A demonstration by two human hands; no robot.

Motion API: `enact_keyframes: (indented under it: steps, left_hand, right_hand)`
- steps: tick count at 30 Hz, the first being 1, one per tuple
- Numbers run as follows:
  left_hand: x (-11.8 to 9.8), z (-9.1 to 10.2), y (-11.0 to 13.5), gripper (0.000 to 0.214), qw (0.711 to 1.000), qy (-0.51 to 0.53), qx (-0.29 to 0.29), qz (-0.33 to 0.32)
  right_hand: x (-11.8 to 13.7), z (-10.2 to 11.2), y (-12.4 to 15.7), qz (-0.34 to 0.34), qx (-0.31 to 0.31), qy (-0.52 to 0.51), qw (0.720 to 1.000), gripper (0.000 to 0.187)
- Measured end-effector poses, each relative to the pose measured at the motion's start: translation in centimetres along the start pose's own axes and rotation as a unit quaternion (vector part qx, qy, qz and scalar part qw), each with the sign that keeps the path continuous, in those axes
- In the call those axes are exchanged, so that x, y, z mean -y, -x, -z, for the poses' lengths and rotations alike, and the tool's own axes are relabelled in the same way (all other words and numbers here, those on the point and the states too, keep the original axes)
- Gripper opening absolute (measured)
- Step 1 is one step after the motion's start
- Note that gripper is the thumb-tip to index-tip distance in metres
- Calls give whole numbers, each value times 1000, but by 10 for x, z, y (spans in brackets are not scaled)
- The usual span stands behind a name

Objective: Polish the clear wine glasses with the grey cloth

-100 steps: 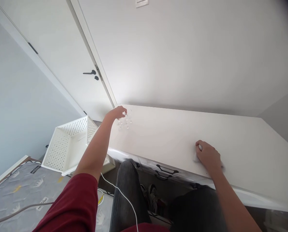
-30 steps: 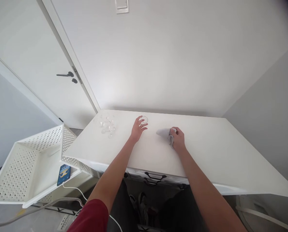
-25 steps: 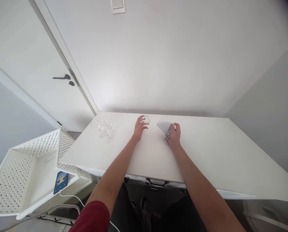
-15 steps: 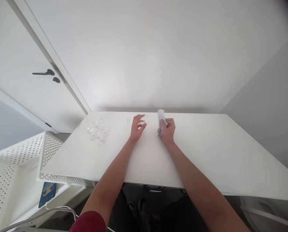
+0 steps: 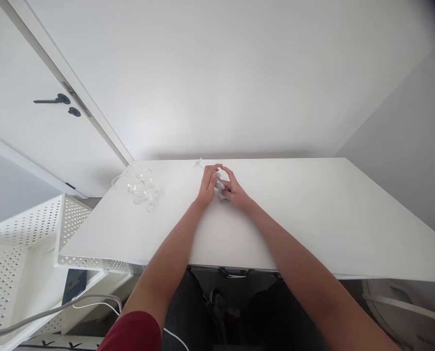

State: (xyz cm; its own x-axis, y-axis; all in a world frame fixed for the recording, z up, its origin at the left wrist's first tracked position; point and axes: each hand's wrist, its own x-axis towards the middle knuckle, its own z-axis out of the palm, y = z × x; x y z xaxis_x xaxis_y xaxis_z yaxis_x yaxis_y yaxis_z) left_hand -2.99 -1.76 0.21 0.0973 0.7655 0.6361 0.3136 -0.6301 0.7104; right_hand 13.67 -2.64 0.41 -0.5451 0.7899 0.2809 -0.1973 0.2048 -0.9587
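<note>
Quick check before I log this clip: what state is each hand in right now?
Left hand: closed, holding a glass.
Right hand: closed, holding a cloth.

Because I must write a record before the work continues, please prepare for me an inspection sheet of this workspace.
Surface: white tabletop, looks flat; no spill visible.
Job's things: stemmed glass, foot and stem showing, bowl mostly hidden; grey cloth between the hands; more clear glasses grouped at the left end, number unclear.
Clutter: phone by the white perforated bin.
Grips: left hand on the glass; right hand on the cloth.
Cables: thick grey cable crossing before the bin; thin white cable nearby.
Surroundings: wall behind; door at left.
</note>
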Motion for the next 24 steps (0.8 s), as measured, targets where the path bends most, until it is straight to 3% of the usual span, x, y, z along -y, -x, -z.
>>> enact_keyframes:
  steps: [5,8,11,13,18,24]
  left_hand:
    - [2,-2,-1,42,997,47,-43,44]
    - [3,-3,0,39,993,71,-69,69]
    - [2,-1,1,38,994,52,-74,59]
    - [2,-1,1,39,995,47,-65,60]
    - [3,-1,0,40,995,30,-76,57]
    - [6,-2,-1,37,999,-9,-52,13]
  right_hand:
    - [2,3,0,24,-58,-68,996,90]
    - [2,-3,-1,30,-64,-19,997,91]
    - [1,-7,-2,6,-26,39,999,88]
    - [0,-5,-2,-5,-12,9,1000,90]
    - [-6,-1,-4,31,-70,-87,993,99]
    - [-15,-3,-5,10,-49,13,999,97]
